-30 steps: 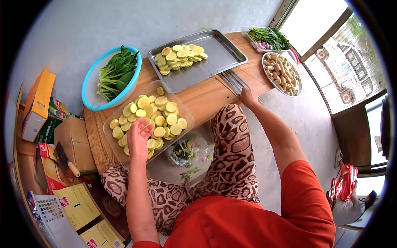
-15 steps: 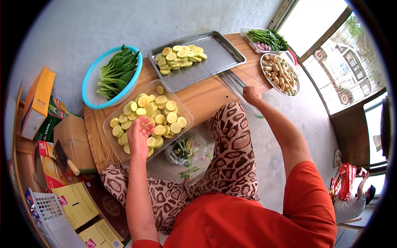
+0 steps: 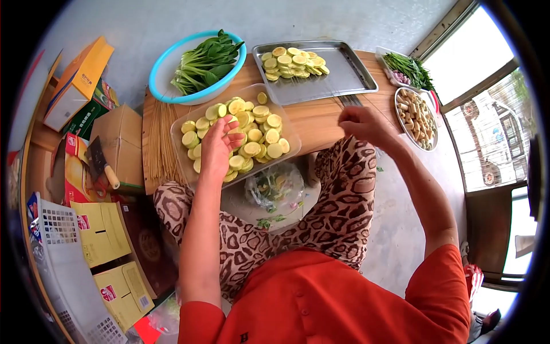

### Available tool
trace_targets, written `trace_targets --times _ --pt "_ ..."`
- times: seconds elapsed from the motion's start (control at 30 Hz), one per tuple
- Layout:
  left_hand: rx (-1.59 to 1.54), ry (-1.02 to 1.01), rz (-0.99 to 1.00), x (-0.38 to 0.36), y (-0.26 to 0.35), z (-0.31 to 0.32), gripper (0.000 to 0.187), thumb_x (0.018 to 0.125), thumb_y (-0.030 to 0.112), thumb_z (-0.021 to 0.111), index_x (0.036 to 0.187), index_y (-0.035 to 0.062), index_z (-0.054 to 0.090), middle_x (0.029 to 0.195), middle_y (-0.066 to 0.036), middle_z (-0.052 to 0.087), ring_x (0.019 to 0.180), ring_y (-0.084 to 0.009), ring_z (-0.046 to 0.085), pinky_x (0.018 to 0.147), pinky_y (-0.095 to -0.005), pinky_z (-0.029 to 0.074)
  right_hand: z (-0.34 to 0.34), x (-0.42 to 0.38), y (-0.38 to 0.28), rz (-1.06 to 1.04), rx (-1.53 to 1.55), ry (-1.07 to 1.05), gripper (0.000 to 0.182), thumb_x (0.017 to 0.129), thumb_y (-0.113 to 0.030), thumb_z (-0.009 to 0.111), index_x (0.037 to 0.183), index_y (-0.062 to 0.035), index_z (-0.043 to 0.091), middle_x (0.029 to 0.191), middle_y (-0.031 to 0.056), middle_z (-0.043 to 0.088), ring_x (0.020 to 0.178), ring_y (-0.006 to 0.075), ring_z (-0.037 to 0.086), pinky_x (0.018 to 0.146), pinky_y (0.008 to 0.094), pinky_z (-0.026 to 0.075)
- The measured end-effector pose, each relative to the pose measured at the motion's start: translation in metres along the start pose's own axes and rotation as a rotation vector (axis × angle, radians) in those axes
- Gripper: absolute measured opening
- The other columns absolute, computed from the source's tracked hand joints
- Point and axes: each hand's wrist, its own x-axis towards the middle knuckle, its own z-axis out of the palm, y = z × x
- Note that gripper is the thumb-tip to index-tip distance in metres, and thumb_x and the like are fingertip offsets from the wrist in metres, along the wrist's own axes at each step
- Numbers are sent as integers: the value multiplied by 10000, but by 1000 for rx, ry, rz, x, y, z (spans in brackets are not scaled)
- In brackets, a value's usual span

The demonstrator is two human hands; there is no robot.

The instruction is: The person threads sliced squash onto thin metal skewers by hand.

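Observation:
My left hand (image 3: 219, 146) is over the left part of a clear plastic tub (image 3: 293, 135) of sliced zucchini (image 3: 252, 150). Its fingers are loosely curved and apart among the slices, and nothing held shows between them. Beside the metal tray's near edge, my right hand (image 3: 366, 127) has its fingers curled in; whatever they may hold is hidden. Close to it, thin skewers (image 3: 350, 100) stick out over the edge of the metal tray (image 3: 358, 77). Rows of zucchini slices (image 3: 292, 63) lie at that tray's left end.
Bare skewers (image 3: 163, 140) lie on the wooden table's left side. Leafy greens (image 3: 209, 62) fill a blue-rimmed basin (image 3: 157, 92). Right are a plate of pale rolled pieces (image 3: 415, 117) and a box of green stalks (image 3: 408, 67). A cleaver (image 3: 103, 161) rests by cardboard boxes (image 3: 117, 132).
The camera view has shifted, so the table sits higher and further right. My right hand has come nearer the tray's edge and the skewer ends. My left hand stays over the zucchini tub, fingers slightly more curled.

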Motion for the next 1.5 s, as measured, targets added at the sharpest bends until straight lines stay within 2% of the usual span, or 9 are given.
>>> trace_targets --times 0.2,0.47,0.6,0.7,0.83,0.9,1.0,1.33,1.5 --pt "-104 -66 -47 -1 -2 -8 328 927 296 555 1130 39 574 961 -67 610 652 -118 558 587 -229 445 107 23 -15 -251 40 -306 98 838 -75 572 880 13 583 692 51 615 644 97 573 592 250 463" --pt "-37 -262 -101 -9 0 -11 304 914 294 579 1065 32 607 860 -30 591 665 -110 580 609 -235 478 157 43 -20 -128 309 -381 137 903 -144 537 946 -20 578 682 15 594 586 70 515 543 213 409" --pt "259 -146 26 -2 1 -19 274 903 279 595 1050 48 616 855 -23 597 699 -109 595 626 -230 484 148 65 -3 -1 697 -236 147 934 -198 521 951 -68 587 628 -16 535 450 39 363 416 174 272" --pt "912 -66 311 3 -21 -31 177 828 153 636 967 43 645 769 -31 619 677 -130 581 620 -259 472 140 75 22 88 840 -146 157 933 -182 522 942 -35 579 617 3 523 425 55 355 397 188 269" --pt "1255 -187 308 -3 -40 -27 287 779 151 687 1042 50 629 918 -100 625 830 -235 605 721 -332 480 143 77 32 106 952 -151 157 913 -172 533 934 -28 593 613 23 546 423 68 380 398 204 282" --pt "1389 -199 535 -1 -48 -26 364 762 140 696 1108 65 609 1013 -114 596 950 -281 573 800 -367 464 148 75 27 78 926 -144 157 915 -172 530 929 -30 595 614 24 550 424 67 385 400 203 286" --pt "1519 -208 452 -1 -50 -16 431 755 138 710 1163 78 587 1080 -119 583 1006 -296 555 826 -379 455 154 72 28 70 915 -152 158 917 -174 526 909 -35 601 616 23 562 422 69 400 406 205 303" --pt "1501 -190 444 9 -57 -15 548 727 98 710 1239 92 515 1057 -150 554 988 -313 553 821 -394 469 158 69 40 95 842 -115 152 909 -180 535 894 -43 598 623 21 565 433 68 403 413 207 303" --pt "1228 -82 395 17 -61 -18 517 752 54 669 1239 88 496 980 -133 583 764 -268 597 701 -353 489 158 67 30 88 824 -153 162 932 -195 514 936 -51 590 633 -6 538 460 48 382 440 186 301"
